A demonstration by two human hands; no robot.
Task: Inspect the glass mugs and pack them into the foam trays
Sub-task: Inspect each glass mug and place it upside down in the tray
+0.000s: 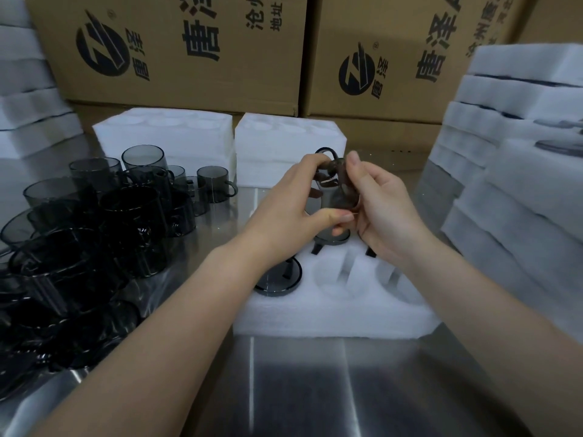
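1. Far left: a cluster of smoked grey glass mugs (94, 234) stands on the metal table (315, 389). They are translucent, straight-walled cylinders, each with a loop handle, mouths up. The nearer ones read almost black where they overlap; the farther ones show lighter grey.
2. Behind the cluster, at left, a white foam block (167, 137) with round recesses on top sits beside a second foam block (290, 137), the two just beside each other. Printed cardboard cartons (176, 52) stand behind both.
3. My left hand (293, 203) is clamped on the mug under inspection (337, 190), fingers over its upper edge and thumb at its lower edge.
4. That mug is held above the far part of the open foam tray (331, 307), tilted on its side. Its glass is the same smoked grey; its dark loop handle shows at the top, past my fingertips. My fingers show through the wall.
5. In the tray, one mug (279, 275) sits in the near-left pocket and another (331, 239) in a pocket directly under my hands. The two near pockets to the right show bare foam.
6. My right hand (385, 209) grips the held mug from the right side, thumb raised against it.
7. Far right: stacked foam trays (520, 137) rise beside the table.
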